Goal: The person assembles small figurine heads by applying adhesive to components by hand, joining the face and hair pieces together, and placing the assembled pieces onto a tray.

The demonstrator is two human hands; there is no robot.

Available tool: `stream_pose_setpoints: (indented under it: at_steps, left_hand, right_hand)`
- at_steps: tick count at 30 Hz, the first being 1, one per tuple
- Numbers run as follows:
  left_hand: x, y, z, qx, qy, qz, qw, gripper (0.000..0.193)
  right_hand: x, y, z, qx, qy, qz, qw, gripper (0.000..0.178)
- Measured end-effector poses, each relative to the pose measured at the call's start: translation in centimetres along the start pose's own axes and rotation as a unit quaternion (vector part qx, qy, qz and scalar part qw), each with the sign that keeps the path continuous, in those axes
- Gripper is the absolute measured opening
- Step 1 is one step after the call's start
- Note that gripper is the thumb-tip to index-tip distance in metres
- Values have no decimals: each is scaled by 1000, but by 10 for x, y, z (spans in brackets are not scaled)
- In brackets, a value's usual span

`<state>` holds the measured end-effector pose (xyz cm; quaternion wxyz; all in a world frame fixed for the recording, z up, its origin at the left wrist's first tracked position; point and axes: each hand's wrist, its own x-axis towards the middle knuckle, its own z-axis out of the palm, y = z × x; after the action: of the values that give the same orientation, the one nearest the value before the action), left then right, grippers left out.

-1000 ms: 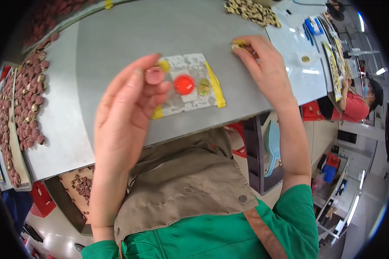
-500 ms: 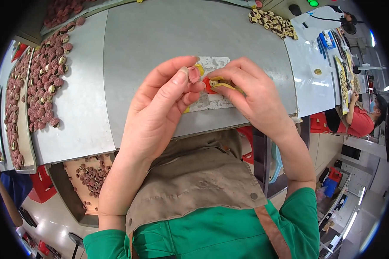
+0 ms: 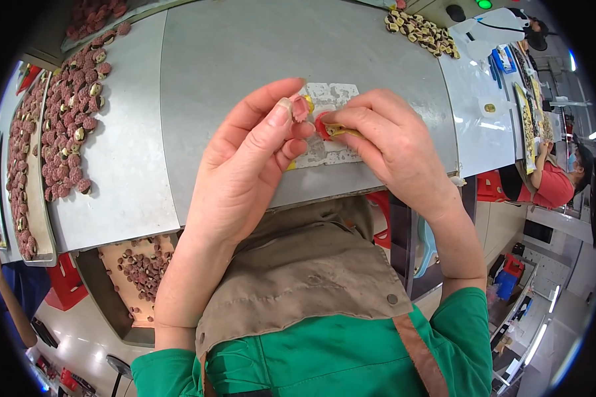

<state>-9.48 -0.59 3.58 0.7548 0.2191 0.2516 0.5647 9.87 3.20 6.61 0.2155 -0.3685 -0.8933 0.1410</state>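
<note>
Pinched between the thumb and fingers of my left hand [image 3: 235,155] is a small pink piece [image 3: 300,108] with a serrated edge. My right hand [image 3: 397,142] grips a thin yellow tweezer-like tool [image 3: 346,131], partly hidden by the fingers. The tool's end is at a small round red piece [image 3: 322,124], just right of the pink one and apart from it. What lies inside the red piece is too small to make out. Both hands are above a worn white pad [image 3: 331,92] on the grey metal table [image 3: 258,46].
Many small pink-and-cream pieces [image 3: 69,132] lie heaped at the left, beside a loaded tray [image 3: 43,198]. An open drawer [image 3: 122,317] below holds more. Cream-and-dark pieces [image 3: 420,34] are piled at the far right. A person in red [image 3: 556,173] sits at right.
The right fingers have closed more tightly around the yellow tool, whose two arms now lie nearer each other. My left hand keeps the pink piece almost in place.
</note>
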Motion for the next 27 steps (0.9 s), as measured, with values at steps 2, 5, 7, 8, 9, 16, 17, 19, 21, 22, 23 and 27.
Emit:
stream_pose_setpoints:
  at_steps: [2,5,7,8,9,16,17,19,21,22,23,27]
  left_hand:
    - [0,1,1,5,8,3,1000,35]
    - [-1,2,3,15,18,-14,1000,37]
    - [-2,1,3,15,7,-27,999,35]
    - [-1,2,4,17,6,-26,999,35]
    - [0,2,5,19,2,-26,999,34]
    - [1,-5,8,43,32,34,998,26]
    - [0,-10,10,42,33,35,998,26]
    - [-1,-20,10,186,31,194,963,23]
    - [-2,-18,10,186,18,209,960,21]
    - [-2,-16,9,172,16,177,969,22]
    - [-2,-14,9,158,15,146,976,23]
    - [-3,-6,9,109,-4,45,993,36]
  right_hand:
    - [0,0,1,19,2,23,1000,20]
    - [-4,-3,3,138,17,103,985,20]
    - [-6,-7,4,238,29,160,958,20]
    - [-7,-10,5,329,75,174,925,21]
    - [-7,-13,6,417,121,186,882,22]
    - [6,-23,22,381,115,127,908,22]
    - [5,-22,25,365,140,123,912,21]
    - [3,-22,33,348,164,117,916,20]
    - [2,-24,41,298,243,58,921,21]
    - [0,-22,39,298,242,57,922,21]
    - [-1,-19,35,248,214,31,944,24]
    - [4,-18,25,158,201,-19,967,32]
